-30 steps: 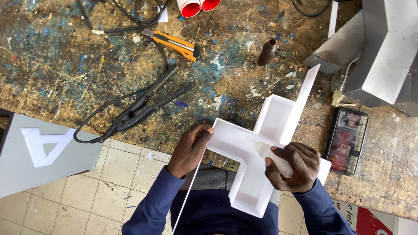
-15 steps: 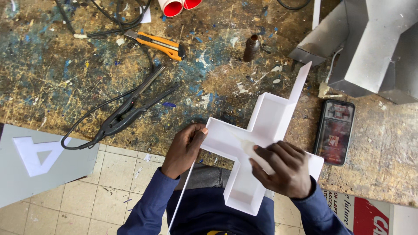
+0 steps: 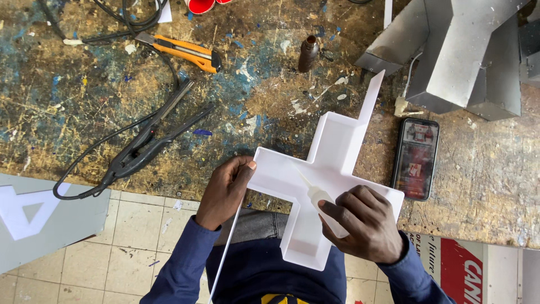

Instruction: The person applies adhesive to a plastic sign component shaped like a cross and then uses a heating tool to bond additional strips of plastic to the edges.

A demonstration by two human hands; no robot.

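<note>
A paint-spattered wooden tabletop point(image 3: 84, 84) fills the far half of the scene, its near edge giving way to a pale tiled floor point(image 3: 135, 225) below. At far right stands a large grey sheet-metal form point(image 3: 461, 50) with folded faces. At the near edge of the tabletop, partly overhanging it above the person's lap, lies a white cross-shaped tray point(image 3: 332, 163) with shallow upright walls, a loose white strip rising from its far arm. At near left a grey panel with a white cut-out letter point(image 3: 34, 219) rests over the floor. The person, in dark blue sleeves, works the tray with both hands: the left hand point(image 3: 225, 191) pinches the left arm of the cross at its wall, thumb on top, while a thin white strip point(image 3: 225, 253) runs down from that corner toward the lap. The right hand point(image 3: 365, 225) is closed around a small white squeeze bottle point(image 3: 323, 202), its slim nozzle pointing far-left into the middle of the tray. Left of the tray a black corded clamp-like tool point(image 3: 152, 143) lies open on the tabletop. Just right of the tray lies a smartphone point(image 3: 415, 159), screen lit. Farther off are an orange utility knife point(image 3: 185, 52) and a small dark brown bottle point(image 3: 308, 53).
</note>
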